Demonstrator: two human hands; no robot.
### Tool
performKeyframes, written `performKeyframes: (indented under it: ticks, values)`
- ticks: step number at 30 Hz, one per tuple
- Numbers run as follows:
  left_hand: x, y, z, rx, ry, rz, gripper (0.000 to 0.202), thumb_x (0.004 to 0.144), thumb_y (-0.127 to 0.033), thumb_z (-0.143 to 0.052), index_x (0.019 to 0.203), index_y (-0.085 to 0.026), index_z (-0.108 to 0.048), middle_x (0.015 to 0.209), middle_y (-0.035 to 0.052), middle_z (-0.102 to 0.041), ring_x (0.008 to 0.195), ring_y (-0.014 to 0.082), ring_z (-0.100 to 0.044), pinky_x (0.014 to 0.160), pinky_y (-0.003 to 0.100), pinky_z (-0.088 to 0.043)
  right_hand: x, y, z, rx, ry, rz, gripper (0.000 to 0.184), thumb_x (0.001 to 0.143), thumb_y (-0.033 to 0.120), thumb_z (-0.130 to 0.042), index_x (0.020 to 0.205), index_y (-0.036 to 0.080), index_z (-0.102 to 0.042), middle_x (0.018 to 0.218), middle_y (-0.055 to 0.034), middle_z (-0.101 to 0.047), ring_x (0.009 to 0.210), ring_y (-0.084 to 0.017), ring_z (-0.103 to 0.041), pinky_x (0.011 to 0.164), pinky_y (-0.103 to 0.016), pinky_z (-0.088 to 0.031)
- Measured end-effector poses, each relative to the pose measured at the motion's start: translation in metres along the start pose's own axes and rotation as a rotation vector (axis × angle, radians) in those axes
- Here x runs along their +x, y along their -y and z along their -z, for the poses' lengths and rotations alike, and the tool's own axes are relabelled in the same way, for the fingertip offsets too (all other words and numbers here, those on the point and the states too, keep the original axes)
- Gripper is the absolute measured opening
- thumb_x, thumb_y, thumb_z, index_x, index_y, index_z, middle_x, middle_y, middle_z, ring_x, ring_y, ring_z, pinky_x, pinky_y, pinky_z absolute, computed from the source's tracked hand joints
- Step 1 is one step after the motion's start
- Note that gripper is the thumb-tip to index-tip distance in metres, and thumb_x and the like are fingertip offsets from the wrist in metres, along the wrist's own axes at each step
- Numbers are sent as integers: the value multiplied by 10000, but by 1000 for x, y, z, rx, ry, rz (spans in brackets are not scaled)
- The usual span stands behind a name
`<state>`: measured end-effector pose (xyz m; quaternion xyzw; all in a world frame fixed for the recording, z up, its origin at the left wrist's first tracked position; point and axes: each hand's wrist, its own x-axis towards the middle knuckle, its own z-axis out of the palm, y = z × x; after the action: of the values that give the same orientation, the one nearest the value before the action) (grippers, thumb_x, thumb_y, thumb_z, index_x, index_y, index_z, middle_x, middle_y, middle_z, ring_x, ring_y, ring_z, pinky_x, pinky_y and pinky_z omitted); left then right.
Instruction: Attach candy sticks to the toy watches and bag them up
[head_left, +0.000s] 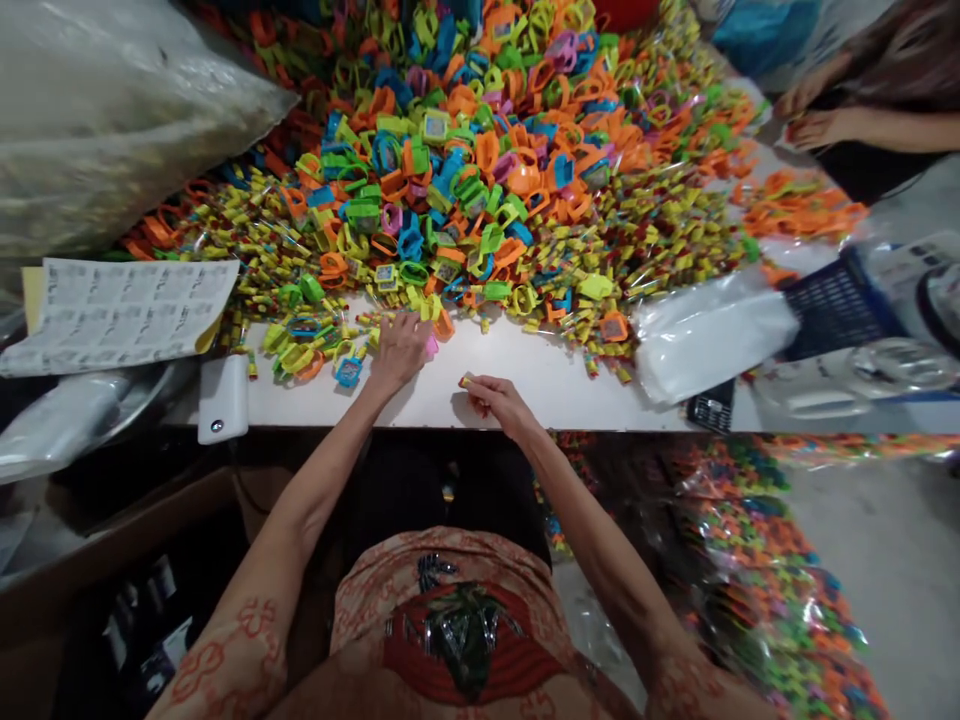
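A huge heap of small plastic toy pieces (480, 170) in orange, green, blue and yellow covers the white table (540, 385). My left hand (399, 350) reaches into the near edge of the heap, fingers curled over a pink piece (432, 347). My right hand (495, 397) rests on the bare table just in front of me, fingers pinched on a small yellow and orange piece (465, 381). Small wrapped yellow sticks (675, 240) lie mixed along the heap's fringe.
A printed sheet (120, 312) lies at the left beside a white device (223, 398) and a big plastic sack (112, 120). Clear bags (709, 335), a phone (711, 405) and a blue basket (836, 310) sit right. Another person's hands (814, 110) work far right. Filled bags (757, 560) lie on the floor.
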<state>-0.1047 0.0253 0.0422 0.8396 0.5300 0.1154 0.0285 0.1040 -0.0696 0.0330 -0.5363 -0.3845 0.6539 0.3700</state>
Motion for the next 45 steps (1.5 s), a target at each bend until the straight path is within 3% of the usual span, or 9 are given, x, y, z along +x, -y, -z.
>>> performKeyframes:
  ticks: [6, 10, 15, 19, 22, 25, 28, 33, 45]
  values:
    - [6, -1, 4, -131, 41, -13, 190, 854, -152, -578, 987, -185, -709, 1193, 142, -679, 1166, 317, -578, 1015, 454, -420, -3, -2, 7, 27, -103, 33, 525, 623, 652, -822, 734, 154, -697, 590, 15, -580, 483, -80, -444, 474, -249, -325]
    - [-11, -20, 12, -384, 52, 99, 35, 758, -173, -642, 771, -203, -631, 837, 61, -676, 829, 242, -608, 780, 363, -442, -4, 10, -5, 46, -213, 230, 464, 698, 584, -797, 922, 180, -751, 752, -6, -658, 522, -84, -472, 502, -253, -405]
    - [-43, -60, 11, -882, 56, 411, 165, 602, -204, -713, 678, -200, -566, 628, -36, -569, 629, 147, -519, 619, 278, -400, -10, 13, -26, -148, -140, 419, 345, 760, 529, -782, 899, 213, -765, 923, -36, -654, 673, -121, -569, 571, -262, -488]
    - [-58, -77, 6, -1449, 62, 700, 255, 537, -293, -748, 712, -170, -609, 663, -25, -607, 595, 128, -563, 591, 268, -484, -18, 2, -26, -90, -122, 304, 438, 738, 608, -778, 888, 198, -746, 825, -26, -642, 655, -139, -579, 576, -277, -517]
    - [-63, -78, 6, -1649, 84, 783, 272, 510, -308, -739, 713, -158, -637, 610, -17, -610, 568, 124, -571, 587, 259, -489, -22, -2, -22, -43, -108, 255, 463, 709, 625, -795, 857, 190, -741, 737, -1, -636, 587, -123, -551, 569, -277, -499]
    - [-65, -75, 11, -1646, 54, 741, 187, 514, -286, -674, 639, -154, -630, 534, -11, -580, 515, 102, -520, 535, 227, -413, -25, 2, -19, -5, -63, 192, 455, 698, 585, -816, 879, 173, -749, 699, 17, -636, 524, -94, -516, 539, -261, -458]
    - [-68, -71, 17, -1589, 145, 643, 138, 512, -266, -635, 594, -155, -618, 484, -14, -536, 464, 83, -432, 478, 223, -308, -28, 11, -20, 62, -25, 164, 467, 699, 557, -825, 950, 172, -740, 670, 31, -636, 486, -81, -494, 495, -244, -420]
    - [-74, -66, 24, -1575, 277, 597, 148, 502, -280, -626, 601, -172, -613, 461, -24, -507, 419, 83, -357, 443, 239, -226, -31, 27, -22, 68, 84, 239, 342, 710, 471, -850, 820, 168, -736, 695, 13, -656, 526, -81, -515, 526, -246, -434]
    - [-76, -67, 39, -1391, 443, 436, 174, 536, -326, -634, 567, -155, -626, 476, -45, -404, 523, 81, -296, 526, 245, -197, -27, 35, -8, 52, 276, 203, 184, 706, 326, -831, 802, 172, -801, 719, -5, -676, 656, -110, -580, 671, -282, -505]
